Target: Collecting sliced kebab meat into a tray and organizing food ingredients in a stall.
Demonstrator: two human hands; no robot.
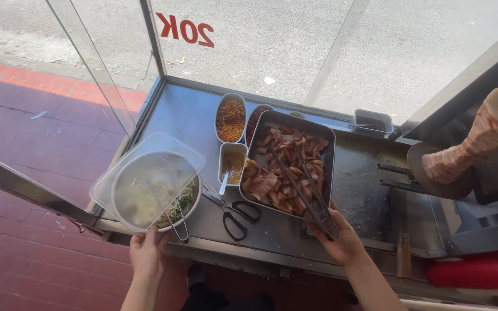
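Note:
My left hand (146,251) grips the near edge of a clear plastic lid (145,178), held over a metal bowl (194,207) of shredded green vegetables. Small tongs (177,222) rest in that bowl. My right hand (341,239) holds the near ends of long metal tongs (304,178) that lie across a rectangular metal tray (324,138) filled with sliced reddish meat (280,170).
Black-handled scissors (234,216) lie on the steel counter (185,112) between bowl and tray. Small tins hold orange shreds (230,120) and a yellow sauce (233,164). A meat spit (474,144) stands at the right, with a red bottle (476,272) below. Glass panels (249,40) enclose the cart.

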